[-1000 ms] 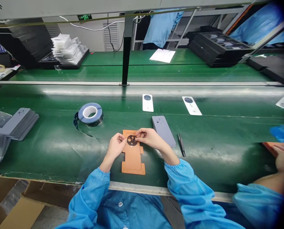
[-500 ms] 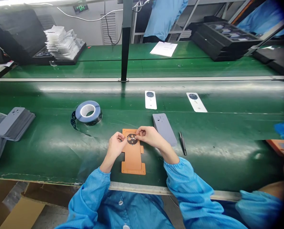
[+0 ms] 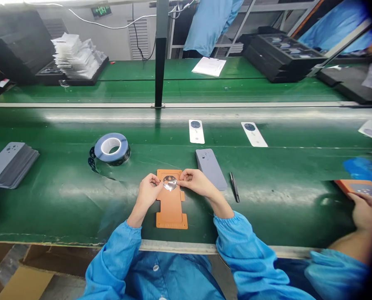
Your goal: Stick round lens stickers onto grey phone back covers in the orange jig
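A round black sticker [image 3: 169, 183] with holes, shiny with reflected light, is over the upper part of an orange fixture plate [image 3: 172, 208]. My left hand [image 3: 149, 191] pinches the sticker's left edge between thumb and finger. From the other side my right hand [image 3: 194, 182] pinches its right edge. Whether the sticker touches the plate, I cannot tell. Just right of the plate lies a stack of grey phone back panels [image 3: 211, 168], with black tweezers [image 3: 235, 187] beside it. A roll of stickers [image 3: 112, 149] on blue backing rests to the left, its loose end trailing.
More grey panels [image 3: 12, 164] are stacked at the far left. Two white cards [image 3: 196, 135] with dark discs lie ahead. At right, a co-worker's hand [image 3: 365, 208] holds another orange fixture [image 3: 355, 186]. A dark post [image 3: 160, 71] rises behind the belt; black trays [image 3: 282, 54] stand beyond.
The sticker now catches the light, its tilt seemingly altered; both my hands keep their pinch. The view has shifted slightly, and the co-worker's hand shows more fully at right.
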Action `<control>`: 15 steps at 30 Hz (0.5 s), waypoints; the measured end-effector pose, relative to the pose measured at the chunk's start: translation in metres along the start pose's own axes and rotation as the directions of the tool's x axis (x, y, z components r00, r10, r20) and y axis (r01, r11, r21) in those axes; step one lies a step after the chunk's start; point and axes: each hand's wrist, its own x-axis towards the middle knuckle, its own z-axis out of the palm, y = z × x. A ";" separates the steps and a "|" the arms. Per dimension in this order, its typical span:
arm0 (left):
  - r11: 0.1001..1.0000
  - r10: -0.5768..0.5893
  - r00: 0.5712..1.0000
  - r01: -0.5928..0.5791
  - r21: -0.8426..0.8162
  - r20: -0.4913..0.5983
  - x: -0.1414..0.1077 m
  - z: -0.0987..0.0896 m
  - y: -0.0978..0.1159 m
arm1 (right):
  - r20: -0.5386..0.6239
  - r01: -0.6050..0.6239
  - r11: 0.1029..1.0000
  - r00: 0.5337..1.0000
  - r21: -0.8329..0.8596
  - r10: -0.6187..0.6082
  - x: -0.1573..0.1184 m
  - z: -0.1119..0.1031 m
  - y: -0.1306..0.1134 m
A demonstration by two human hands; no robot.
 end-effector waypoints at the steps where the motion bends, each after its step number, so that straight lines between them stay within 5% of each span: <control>1: 1.000 0.000 1.000 0.000 0.004 0.002 0.000 0.000 0.000 | 0.002 0.005 1.000 1.000 0.008 -0.005 0.000 0.001 0.001; 10: 0.999 0.029 0.999 -0.030 0.014 0.023 0.002 -0.002 -0.001 | 0.029 0.015 1.000 0.999 0.011 -0.015 -0.001 0.004 0.002; 15: 0.999 0.042 0.998 -0.042 -0.003 0.038 0.002 -0.003 -0.002 | -0.241 0.104 0.944 0.953 -0.312 -0.184 -0.002 -0.042 -0.003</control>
